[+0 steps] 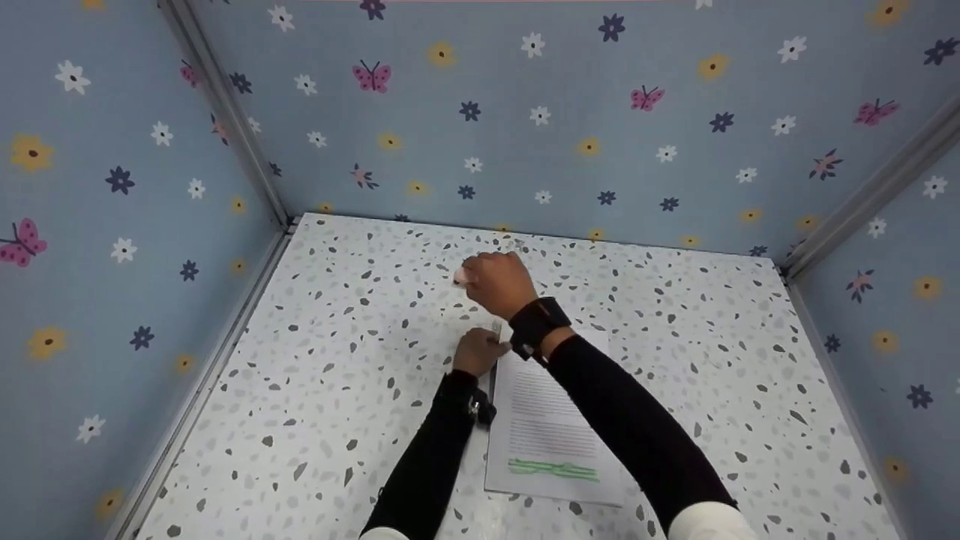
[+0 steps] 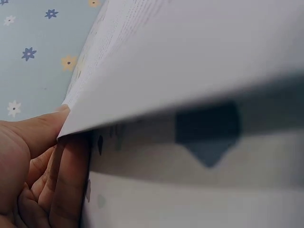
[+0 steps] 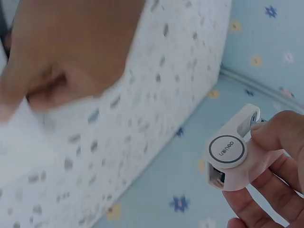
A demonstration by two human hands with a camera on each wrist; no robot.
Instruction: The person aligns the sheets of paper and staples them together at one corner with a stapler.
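Note:
Printed sheets of paper (image 1: pixel 555 416) lie on the speckled table, with green highlighter lines near their lower edge. My left hand (image 1: pixel 478 352) pinches their upper left corner. In the left wrist view the thumb (image 2: pixel 42 127) lies on top of the paper (image 2: pixel 137 90), fingers beneath, and the edge is lifted off the table. Above and beyond the sheets, my right hand (image 1: pixel 501 285) holds a small white-and-pink mini stapler (image 3: pixel 229 149) between thumb and fingers, apart from the paper. It has a round cap with lettering; in the head view the hand hides most of it.
The speckled white table (image 1: pixel 337 390) extends on both sides of the sheets. Blue panels with flowers and butterflies (image 1: pixel 510 112) enclose the back and sides, with grey metal strips (image 1: pixel 232 112) at the corners.

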